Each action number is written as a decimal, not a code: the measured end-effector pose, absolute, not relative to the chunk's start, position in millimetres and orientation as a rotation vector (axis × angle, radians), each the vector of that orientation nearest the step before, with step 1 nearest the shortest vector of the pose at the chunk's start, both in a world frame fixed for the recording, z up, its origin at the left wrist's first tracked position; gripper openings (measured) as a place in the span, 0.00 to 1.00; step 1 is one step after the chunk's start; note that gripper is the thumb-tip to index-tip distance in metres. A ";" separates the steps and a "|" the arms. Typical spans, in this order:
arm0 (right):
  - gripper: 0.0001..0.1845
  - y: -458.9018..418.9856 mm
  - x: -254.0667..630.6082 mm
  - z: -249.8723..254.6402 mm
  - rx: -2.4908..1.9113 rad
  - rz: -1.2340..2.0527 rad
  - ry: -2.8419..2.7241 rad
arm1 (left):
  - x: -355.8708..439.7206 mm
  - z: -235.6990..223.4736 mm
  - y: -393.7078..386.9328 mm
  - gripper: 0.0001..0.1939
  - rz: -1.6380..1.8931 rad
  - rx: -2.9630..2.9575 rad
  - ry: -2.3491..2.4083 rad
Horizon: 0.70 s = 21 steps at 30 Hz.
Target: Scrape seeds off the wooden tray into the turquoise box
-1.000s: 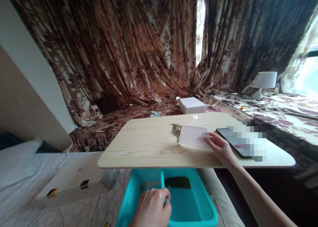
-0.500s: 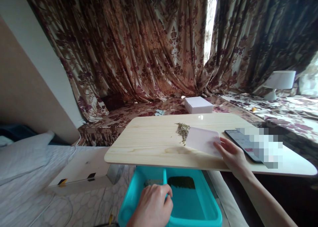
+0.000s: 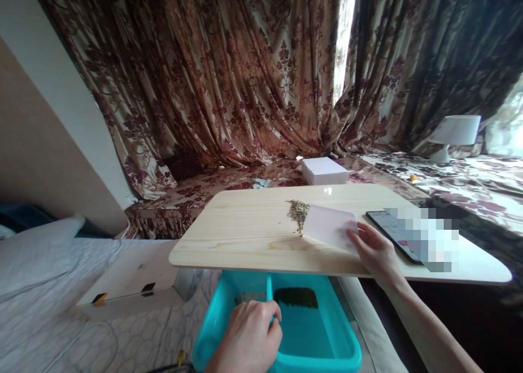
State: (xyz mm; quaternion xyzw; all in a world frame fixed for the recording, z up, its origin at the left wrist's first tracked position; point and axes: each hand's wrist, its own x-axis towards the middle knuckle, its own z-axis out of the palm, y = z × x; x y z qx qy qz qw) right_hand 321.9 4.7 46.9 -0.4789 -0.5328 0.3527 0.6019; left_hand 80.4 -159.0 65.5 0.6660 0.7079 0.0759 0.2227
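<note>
In my right hand (image 3: 373,248) is a thin white plastic card (image 3: 330,227), pinched at its right end and tilted over the wooden tabletop (image 3: 241,220). The card's left edge meets a pile of small greenish-brown grains (image 3: 299,214), like seeds or dried beans. Below the table's front edge sits a teal two-compartment bin (image 3: 318,335). My left hand (image 3: 251,329) is closed over the bin's middle divider, its fingertips partly hidden. Dark green grains (image 3: 296,297) lie in the right compartment, and a smaller scatter of grains (image 3: 249,297) shows in the left one.
A phone (image 3: 394,237), partly blurred out, lies right of my right hand. Behind the table stands a white box (image 3: 324,170). A flat carton (image 3: 126,275) rests on the bed at left. A lamp (image 3: 455,133) is at far right.
The view has shifted slightly, so everything sits a little further left. Both hands keep their holds, and the card remains against the grain pile.
</note>
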 end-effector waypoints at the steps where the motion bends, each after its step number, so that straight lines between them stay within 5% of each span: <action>1: 0.23 6.9 321.6 43.8 -1.107 0.814 -1.231 | 79.9 65.4 -158.9 0.15 0.220 1.844 1.951; 21: 0.22 10.5 314.6 40.8 -1.111 0.859 -1.263 | 73.3 64.5 -159.0 0.15 0.292 1.875 1.940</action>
